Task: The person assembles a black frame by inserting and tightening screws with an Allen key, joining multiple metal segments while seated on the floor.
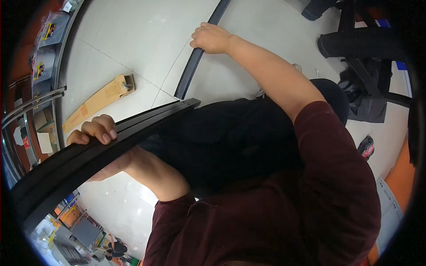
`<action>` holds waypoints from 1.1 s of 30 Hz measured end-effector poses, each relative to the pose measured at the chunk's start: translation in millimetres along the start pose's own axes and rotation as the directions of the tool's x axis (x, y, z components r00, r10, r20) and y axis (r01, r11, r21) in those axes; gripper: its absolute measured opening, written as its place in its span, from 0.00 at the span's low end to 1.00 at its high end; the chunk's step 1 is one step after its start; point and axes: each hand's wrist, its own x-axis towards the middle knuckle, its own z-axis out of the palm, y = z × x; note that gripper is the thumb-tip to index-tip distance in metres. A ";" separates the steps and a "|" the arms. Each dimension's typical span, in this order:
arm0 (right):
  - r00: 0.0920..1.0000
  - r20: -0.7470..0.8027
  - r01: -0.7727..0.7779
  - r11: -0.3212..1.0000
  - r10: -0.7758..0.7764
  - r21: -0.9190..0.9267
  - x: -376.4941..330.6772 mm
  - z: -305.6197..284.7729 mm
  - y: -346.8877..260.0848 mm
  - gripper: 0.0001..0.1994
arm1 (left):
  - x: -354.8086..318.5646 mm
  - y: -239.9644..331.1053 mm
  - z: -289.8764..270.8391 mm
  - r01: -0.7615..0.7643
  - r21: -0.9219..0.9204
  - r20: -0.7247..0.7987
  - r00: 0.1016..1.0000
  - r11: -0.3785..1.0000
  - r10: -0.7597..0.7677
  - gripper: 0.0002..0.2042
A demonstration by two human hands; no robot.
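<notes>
My left hand [95,131] is wrapped around a long black grooved metal rail [146,123], with fingers over its upper face and the palm beneath. The rail runs from the lower left up to the middle of the view, across my dark-trousered legs. Farther off, my right hand [212,38] is closed around a narrower dark grey bar [190,71], which slants toward the top edge. That bar's near end lies close to the rail's far end; I cannot tell whether they touch. My right arm is stretched forward.
An open-ended long cardboard box [100,101] lies on the tiled floor [133,31]. Packages [44,64] line a shelf at the left, with curved metal tubes [33,106] nearby. Black stand legs [355,44] occupy the right. Another person [116,248] is at the lower left.
</notes>
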 end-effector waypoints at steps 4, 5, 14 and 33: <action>1.000 -0.016 -0.007 1.000 0.007 -0.013 -5.6 9.8 -2.5 0.08 | -1.3 5.2 3.1 0.043 -0.008 0.053 0.998 0.999 -0.042 0.30; 1.000 -0.025 -0.004 1.000 0.004 -0.007 -5.5 11.8 -4.6 0.07 | -0.9 8.6 1.6 0.051 -0.008 0.070 0.996 0.999 -0.051 0.30; 0.998 -0.053 -0.018 1.000 0.018 0.012 -5.9 25.6 -7.6 0.05 | -2.9 14.5 -2.5 0.093 0.084 0.139 0.985 0.992 -0.104 0.30; 0.998 -0.065 0.019 0.995 -0.025 -0.093 -10.2 10.0 -12.3 0.04 | -2.8 12.7 1.0 0.077 0.070 0.156 0.984 0.995 -0.087 0.28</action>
